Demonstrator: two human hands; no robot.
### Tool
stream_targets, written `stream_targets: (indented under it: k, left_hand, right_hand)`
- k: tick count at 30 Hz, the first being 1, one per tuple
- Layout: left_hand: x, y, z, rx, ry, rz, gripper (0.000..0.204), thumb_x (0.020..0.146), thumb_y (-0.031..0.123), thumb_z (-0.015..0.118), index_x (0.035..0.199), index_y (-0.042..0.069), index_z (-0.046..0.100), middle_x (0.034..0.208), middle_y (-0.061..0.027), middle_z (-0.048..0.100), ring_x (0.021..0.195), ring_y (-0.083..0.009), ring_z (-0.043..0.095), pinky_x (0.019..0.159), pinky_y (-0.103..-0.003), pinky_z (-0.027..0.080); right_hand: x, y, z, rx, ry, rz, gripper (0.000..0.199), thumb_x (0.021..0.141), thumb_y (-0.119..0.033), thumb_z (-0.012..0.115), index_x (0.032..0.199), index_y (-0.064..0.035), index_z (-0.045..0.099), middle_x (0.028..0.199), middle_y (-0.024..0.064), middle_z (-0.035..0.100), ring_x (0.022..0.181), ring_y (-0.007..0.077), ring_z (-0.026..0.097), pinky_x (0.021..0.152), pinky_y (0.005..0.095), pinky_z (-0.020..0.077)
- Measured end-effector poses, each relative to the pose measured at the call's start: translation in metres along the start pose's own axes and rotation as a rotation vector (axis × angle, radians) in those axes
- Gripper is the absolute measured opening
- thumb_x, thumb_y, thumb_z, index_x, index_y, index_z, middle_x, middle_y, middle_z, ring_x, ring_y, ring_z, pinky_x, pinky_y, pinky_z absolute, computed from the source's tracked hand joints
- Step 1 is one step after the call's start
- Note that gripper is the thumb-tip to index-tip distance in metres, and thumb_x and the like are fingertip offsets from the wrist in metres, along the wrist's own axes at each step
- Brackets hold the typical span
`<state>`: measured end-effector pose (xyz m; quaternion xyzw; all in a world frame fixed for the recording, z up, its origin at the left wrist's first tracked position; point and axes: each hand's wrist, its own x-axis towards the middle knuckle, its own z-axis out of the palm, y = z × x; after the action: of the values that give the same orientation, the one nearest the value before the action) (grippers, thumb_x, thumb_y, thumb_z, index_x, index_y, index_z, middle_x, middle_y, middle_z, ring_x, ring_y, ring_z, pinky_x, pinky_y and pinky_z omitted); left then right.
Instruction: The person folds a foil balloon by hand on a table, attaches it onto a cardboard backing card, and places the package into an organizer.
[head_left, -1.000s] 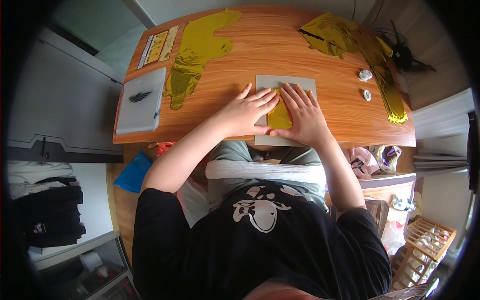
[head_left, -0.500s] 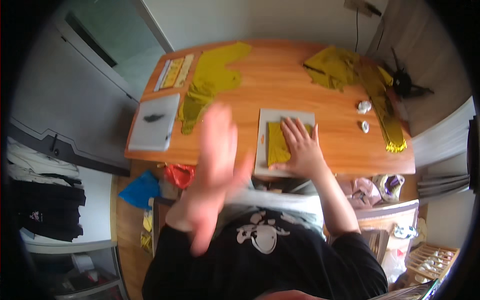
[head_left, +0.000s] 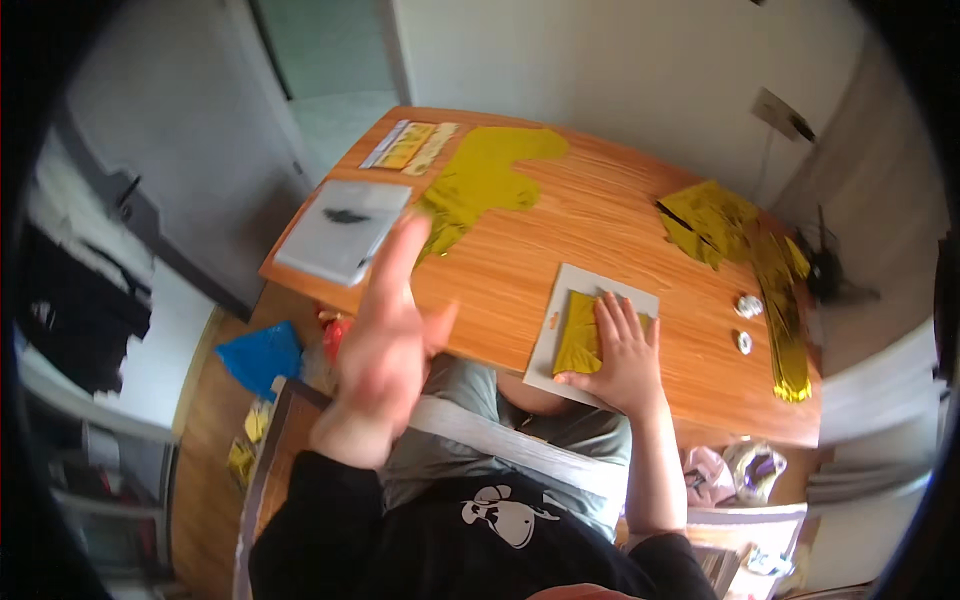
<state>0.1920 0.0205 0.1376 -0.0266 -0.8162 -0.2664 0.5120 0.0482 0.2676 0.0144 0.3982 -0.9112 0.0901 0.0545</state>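
My right hand lies flat, fingers stretched, on a folded piece of gold foil. The foil rests on a light grey card at the table's front edge, and my hand covers part of both. My left hand is raised over the front edge and blurred, its fingers extended and thumb apart, with nothing seen in it. Beyond it are a clear plastic pouch with a dark feather-shaped thing showing and a flat sheet of gold foil with a wavy outline.
On the wooden table, printed yellow pieces lie far left. Crumpled gold foil and a long gold foil strip lie right, beside two small white rolls. A blue bag is on the floor.
The view has turned, so the table appears tilted. My left hand has shifted left, still raised. My right hand stays flat on the folded gold foil.
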Motion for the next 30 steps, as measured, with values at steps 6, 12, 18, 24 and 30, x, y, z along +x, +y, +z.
stream_targets:
  k: [6,12,18,24,30]
  left_hand:
    - [-0.041,-0.247,-0.051,0.651,-0.289,-0.189,0.027,0.096,0.015,0.066,0.122,0.010,0.074,0.131,-0.0125,0.066,0.119,-0.0288,0.065,0.100,-0.039,0.051]
    - [-0.049,-0.324,-0.101,0.545,-0.522,-0.326,0.032,0.097,0.034,0.067,0.122,0.016,0.075,0.125,-0.0094,0.069,0.114,-0.0261,0.066,0.097,-0.036,0.051]
    - [-0.052,-0.342,-0.102,0.384,-0.495,-0.364,0.025,0.095,0.030,0.070,0.111,0.013,0.080,0.115,-0.0095,0.072,0.107,-0.0251,0.068,0.094,-0.035,0.052]
    - [-0.052,-0.331,-0.094,0.467,-0.411,-0.305,0.024,0.094,0.029,0.070,0.106,0.011,0.080,0.108,-0.0106,0.073,0.101,-0.0252,0.069,0.090,-0.035,0.053]
    - [-0.010,-0.289,-0.094,0.449,-0.374,-0.569,0.026,0.092,0.033,0.073,0.105,0.011,0.080,0.101,-0.0085,0.078,0.090,-0.0239,0.075,0.081,-0.035,0.057]
  right_hand:
    - [-0.002,0.002,-0.002,0.013,0.023,0.044,0.136,0.058,-0.094,0.062,0.157,-0.0036,0.036,0.165,0.0150,0.033,0.155,0.0340,0.024,0.124,0.0632,0.0112]
    - [-0.001,0.006,0.002,0.017,0.012,0.032,0.136,0.058,-0.093,0.064,0.156,-0.0031,0.037,0.165,0.0146,0.034,0.154,0.0346,0.026,0.123,0.0638,0.0125]
    - [-0.003,0.003,0.000,0.008,0.008,0.041,0.134,0.060,-0.092,0.065,0.156,-0.0027,0.038,0.165,0.0149,0.034,0.154,0.0345,0.026,0.123,0.0635,0.0136]
    - [-0.003,0.006,0.004,0.003,0.022,0.039,0.135,0.060,-0.094,0.063,0.156,-0.0029,0.037,0.164,0.0157,0.034,0.155,0.0340,0.025,0.123,0.0638,0.0126]
    - [-0.005,0.005,0.002,-0.004,0.006,0.057,0.136,0.060,-0.096,0.061,0.157,-0.0031,0.037,0.164,0.0154,0.035,0.155,0.0332,0.025,0.124,0.0639,0.0121]
